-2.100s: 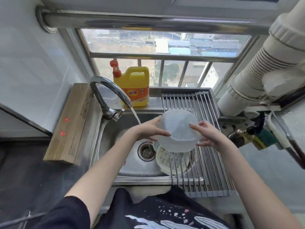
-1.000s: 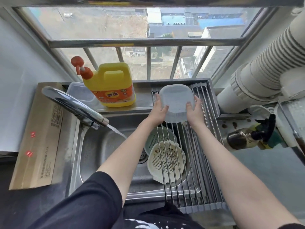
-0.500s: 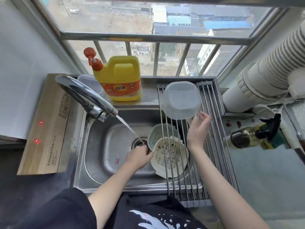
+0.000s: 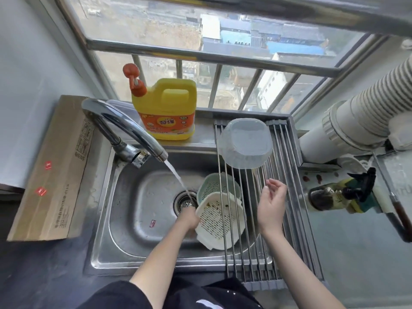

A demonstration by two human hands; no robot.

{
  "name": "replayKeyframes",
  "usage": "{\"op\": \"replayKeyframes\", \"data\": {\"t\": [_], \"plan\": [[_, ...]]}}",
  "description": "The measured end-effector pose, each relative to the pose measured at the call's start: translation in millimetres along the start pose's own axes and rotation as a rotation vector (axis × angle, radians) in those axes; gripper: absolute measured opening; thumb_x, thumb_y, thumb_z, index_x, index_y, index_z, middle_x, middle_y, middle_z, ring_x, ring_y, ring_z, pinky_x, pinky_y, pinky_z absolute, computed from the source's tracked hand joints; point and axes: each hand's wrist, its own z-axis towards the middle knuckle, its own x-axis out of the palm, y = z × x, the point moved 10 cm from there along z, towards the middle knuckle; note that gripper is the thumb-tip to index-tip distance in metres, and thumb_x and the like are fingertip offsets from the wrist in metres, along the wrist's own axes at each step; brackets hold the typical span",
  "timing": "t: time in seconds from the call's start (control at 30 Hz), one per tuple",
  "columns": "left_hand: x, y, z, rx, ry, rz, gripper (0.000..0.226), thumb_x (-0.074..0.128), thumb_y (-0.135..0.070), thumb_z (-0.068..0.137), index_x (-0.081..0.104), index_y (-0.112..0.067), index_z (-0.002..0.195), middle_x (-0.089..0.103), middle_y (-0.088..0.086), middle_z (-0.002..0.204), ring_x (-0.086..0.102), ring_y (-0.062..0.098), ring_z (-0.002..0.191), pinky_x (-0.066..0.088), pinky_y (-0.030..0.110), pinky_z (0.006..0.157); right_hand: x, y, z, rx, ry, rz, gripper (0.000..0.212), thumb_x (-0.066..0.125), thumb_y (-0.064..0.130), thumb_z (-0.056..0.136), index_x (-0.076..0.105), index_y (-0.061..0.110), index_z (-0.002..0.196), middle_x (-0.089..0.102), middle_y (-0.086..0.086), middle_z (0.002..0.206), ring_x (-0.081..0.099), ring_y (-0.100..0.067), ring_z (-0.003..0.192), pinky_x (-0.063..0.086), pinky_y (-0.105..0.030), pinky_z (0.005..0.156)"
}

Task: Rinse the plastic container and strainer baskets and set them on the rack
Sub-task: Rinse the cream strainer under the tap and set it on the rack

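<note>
The clear plastic container (image 4: 245,143) lies upside down at the far end of the roll-up rack (image 4: 287,219). Under the rack bars, in the sink (image 4: 142,208), a white strainer basket (image 4: 219,221) with food bits leans on a pale green strainer basket (image 4: 211,186). My left hand (image 4: 188,218) grips the white basket's left rim, its fingers mostly hidden behind it. My right hand (image 4: 272,201) hovers over the rack, fingers relaxed and holding nothing.
The tap (image 4: 124,130) runs water toward the drain (image 4: 186,202). A yellow detergent jug (image 4: 166,110) stands on the ledge, a cardboard box (image 4: 53,175) lies left of the sink. A bottle with a black top (image 4: 334,196) and a white duct (image 4: 356,123) sit on the right.
The container went from both hands onto the far end of the rack. My left hand dropped into the sink and took the white basket's rim; my right hand drew back over the rack.
</note>
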Motion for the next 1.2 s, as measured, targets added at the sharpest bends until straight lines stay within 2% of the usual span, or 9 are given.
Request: {"op": "replayKeyframes", "data": {"t": [0.13,0.27,0.37,0.6,0.77,0.87,0.97,1.07,1.2], "plan": [[-43,20,-19,-0.035,-0.038,-0.119,0.029,0.05,-0.007,0.085,0.065,0.0,0.108,0.068,0.019,0.107,0.067,0.031,0.095,0.057,0.038,0.078,23,12,-8,-0.014,0.052,-0.003,0.021,0.04,0.009,0.1,0.044,0.01,0.12,0.05,-0.002,0.117,0.051,-0.012,0.108,0.039,-0.014,0.087],[-95,50,-49,-0.079,-0.136,-0.323,0.029,0.039,0.005,0.085,0.061,0.005,0.103,0.065,0.016,0.075,0.065,0.022,0.051,0.052,0.027,0.038,62,24,-21,-0.04,0.122,-0.003,0.021,0.041,0.006,0.098,0.046,0.01,0.119,0.052,-0.002,0.117,0.051,-0.013,0.107,0.041,-0.026,0.092],[-135,57,-69,-0.041,-0.271,-0.375,0.022,0.043,0.004,0.084,0.064,-0.001,0.091,0.065,0.016,0.087,0.067,0.029,0.072,0.058,0.03,0.048,93,39,-29,-0.06,0.214,-0.002,0.024,0.04,0.006,0.098,0.046,0.01,0.121,0.054,-0.001,0.117,0.053,-0.014,0.106,0.041,-0.028,0.09],[-163,46,-97,0.061,-0.392,-0.468,0.018,0.046,0.002,0.083,0.064,-0.002,0.082,0.065,0.015,0.087,0.067,0.023,0.07,0.058,0.029,0.048,160,50,-41,0.024,0.641,-0.181,0.033,0.037,0.026,0.102,0.045,0.01,0.13,0.058,-0.004,0.115,0.054,-0.017,0.098,0.04,-0.028,0.079],[-163,44,-101,0.098,-0.398,-0.572,0.012,0.052,-0.001,0.086,0.064,-0.002,0.083,0.066,0.013,0.085,0.068,0.022,0.071,0.06,0.03,0.052,155,61,-36,-0.08,0.619,-0.243,0.03,0.039,0.028,0.102,0.056,0.016,0.123,0.064,-0.001,0.111,0.06,-0.019,0.102,0.05,-0.043,0.091],[-158,49,-101,0.107,-0.389,-0.72,0.013,0.054,-0.006,0.09,0.059,-0.007,0.078,0.065,0.016,0.09,0.066,0.023,0.072,0.06,0.032,0.055,147,81,-36,-0.15,0.593,-0.235,0.028,0.042,0.028,0.101,0.06,0.016,0.118,0.065,0.003,0.103,0.062,-0.017,0.097,0.052,-0.039,0.086],[-141,51,-100,0.108,-0.287,-0.883,0.01,0.051,-0.011,0.096,0.058,-0.005,0.092,0.064,0.019,0.101,0.066,0.021,0.075,0.06,0.029,0.057,145,106,-38,-0.255,0.589,-0.234,0.027,0.047,0.036,0.098,0.064,0.022,0.114,0.069,0.005,0.097,0.066,-0.015,0.091,0.056,-0.044,0.082],[-130,48,-101,0.125,-0.22,-1.026,0.022,0.047,-0.012,0.099,0.053,0.001,0.115,0.063,0.018,0.105,0.065,0.02,0.078,0.059,0.024,0.055,146,125,-45,-0.333,0.594,-0.254,0.033,0.049,0.042,0.096,0.063,0.024,0.12,0.069,0.005,0.103,0.066,-0.014,0.095,0.056,-0.043,0.083],[-125,39,-100,0.131,-0.166,-1.097,0.031,0.04,-0.018,0.102,0.047,-0.003,0.128,0.062,0.015,0.108,0.066,0.021,0.08,0.058,0.027,0.061,141,136,-49,-0.389,0.559,-0.233,0.038,0.05,0.045,0.094,0.063,0.023,0.122,0.07,0.001,0.112,0.065,-0.015,0.101,0.055,-0.044,0.086]]}}
